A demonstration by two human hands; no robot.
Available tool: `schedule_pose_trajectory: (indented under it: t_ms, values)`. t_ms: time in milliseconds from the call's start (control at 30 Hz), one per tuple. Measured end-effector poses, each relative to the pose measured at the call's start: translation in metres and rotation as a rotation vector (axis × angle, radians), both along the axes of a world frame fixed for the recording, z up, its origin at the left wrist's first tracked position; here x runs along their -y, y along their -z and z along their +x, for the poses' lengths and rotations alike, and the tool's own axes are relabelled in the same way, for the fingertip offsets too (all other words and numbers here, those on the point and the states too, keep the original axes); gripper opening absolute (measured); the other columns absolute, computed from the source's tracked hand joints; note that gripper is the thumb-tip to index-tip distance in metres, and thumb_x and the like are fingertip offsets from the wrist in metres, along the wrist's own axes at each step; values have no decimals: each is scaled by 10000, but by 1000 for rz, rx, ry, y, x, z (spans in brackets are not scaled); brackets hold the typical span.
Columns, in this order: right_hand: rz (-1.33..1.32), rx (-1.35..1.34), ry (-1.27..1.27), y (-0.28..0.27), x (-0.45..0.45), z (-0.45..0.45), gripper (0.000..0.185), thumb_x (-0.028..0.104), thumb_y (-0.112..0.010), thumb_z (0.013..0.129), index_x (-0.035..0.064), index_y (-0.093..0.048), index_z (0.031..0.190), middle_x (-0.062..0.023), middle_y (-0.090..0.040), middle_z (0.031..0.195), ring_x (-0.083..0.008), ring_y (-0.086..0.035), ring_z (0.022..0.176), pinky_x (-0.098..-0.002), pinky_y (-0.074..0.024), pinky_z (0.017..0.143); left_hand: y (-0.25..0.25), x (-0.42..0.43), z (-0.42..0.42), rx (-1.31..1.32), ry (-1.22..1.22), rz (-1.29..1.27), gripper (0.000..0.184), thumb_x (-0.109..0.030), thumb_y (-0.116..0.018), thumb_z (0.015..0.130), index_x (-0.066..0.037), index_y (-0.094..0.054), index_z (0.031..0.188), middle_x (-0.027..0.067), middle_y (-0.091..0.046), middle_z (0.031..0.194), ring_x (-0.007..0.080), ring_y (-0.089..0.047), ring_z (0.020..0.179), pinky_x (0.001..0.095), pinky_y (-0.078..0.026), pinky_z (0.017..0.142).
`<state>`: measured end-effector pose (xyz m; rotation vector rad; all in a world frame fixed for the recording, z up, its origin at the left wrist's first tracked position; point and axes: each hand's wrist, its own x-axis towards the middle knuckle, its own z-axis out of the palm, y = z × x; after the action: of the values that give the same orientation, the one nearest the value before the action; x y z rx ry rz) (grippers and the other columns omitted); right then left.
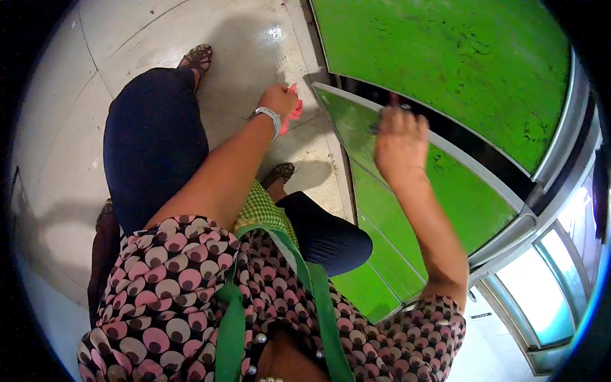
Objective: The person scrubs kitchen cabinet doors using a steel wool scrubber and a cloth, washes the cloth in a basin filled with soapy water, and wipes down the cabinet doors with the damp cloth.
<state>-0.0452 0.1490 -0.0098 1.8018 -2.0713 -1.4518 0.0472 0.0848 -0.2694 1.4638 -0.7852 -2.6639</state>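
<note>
My left hand (278,100) is closed around a crumpled pink cloth (295,113), held out over the floor. A light-coloured wristwatch (270,118) sits on that wrist. At the upper right, my right hand (402,143) grips the pale edge of a green cabinet door (458,191), its fingers bent over the edge and slightly blurred. The door stands ajar, and a dark gap (471,143) shows between it and the neighbouring green panel (445,57). A small dark reddish shape in the gap by my fingertips is too blurred to name.
Beige floor tiles (146,57) with dirt marks run along the cabinet's base. My bent knees (153,146) and sandalled feet (197,58) are close to the cabinet. A green-trimmed checked apron (262,210) hangs in front of me. Bright glass-like panels (538,296) stand at the lower right.
</note>
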Motion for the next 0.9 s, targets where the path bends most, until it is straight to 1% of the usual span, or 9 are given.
schedule_pose_trajectory:
  t_ms: [67,200,267,467,567,667,767,833,900]
  values:
    - [-56,-23,9,-46,2,6,414,112,-523,689,-1,-531,1087,-98,-536,995,-235,-503,959,-442,-335,923,-31,15,5,106,104,-147,218,-162,-492,815,25,-601,800,135,-629,716,221,-628,632,327,-510,583]
    - [-182,-51,-35,-92,5,15,418,93,-528,668,-21,-533,1070,-130,-530,1020,-272,-498,986,-440,-334,936,22,-4,-6,99,322,-387,232,-178,-514,823,21,-573,925,141,-634,766,195,-620,576,307,-499,538]
    - [-154,-77,-33,-83,0,12,387,121,-492,711,-33,-544,1062,-164,-533,1028,-311,-483,1019,-465,-327,945,0,4,-2,215,346,-446,282,-278,-545,726,-60,-644,874,169,-637,842,322,-609,815,381,-469,722]
    - [115,-128,163,22,-1,5,402,220,-461,790,-6,-557,1108,-212,-452,1241,-370,-383,1170,-497,-249,989,6,4,-3,214,294,-467,287,-277,-548,735,-41,-636,873,173,-633,875,308,-608,820,372,-465,724]
    - [182,-37,304,76,15,-4,347,227,-449,817,35,-611,1056,-196,-501,1198,-365,-422,1139,-524,-228,983,-17,23,8,103,305,-367,276,-270,-548,742,-44,-634,876,169,-634,850,288,-612,807,371,-465,714]
    - [79,8,336,105,13,-10,386,229,-413,834,11,-565,1113,-179,-492,1216,-320,-417,1166,-491,-225,1000,-1,20,2,79,347,-481,241,-235,-536,756,-28,-629,837,162,-633,786,245,-622,723,357,-475,670]
    - [80,88,416,104,12,-13,403,228,-441,813,13,-539,1140,-176,-504,1202,-308,-428,1160,-458,-234,1012,-77,49,23,76,228,-416,209,-181,-512,775,6,-605,781,143,-620,753,195,-615,602,322,-485,618]
    - [-357,422,241,100,-7,-16,392,166,-511,758,2,-539,1113,-178,-544,1129,-306,-466,1106,-416,-285,999,-77,50,22,73,234,-407,216,-191,-521,768,6,-608,791,141,-621,760,202,-616,612,326,-486,619]
    - [-510,508,327,77,-14,-4,392,130,-536,726,-5,-535,1095,-174,-552,1099,-312,-474,1082,-406,-313,979,-49,43,20,73,244,-399,225,-200,-530,760,6,-611,802,138,-622,767,209,-617,623,330,-488,620]
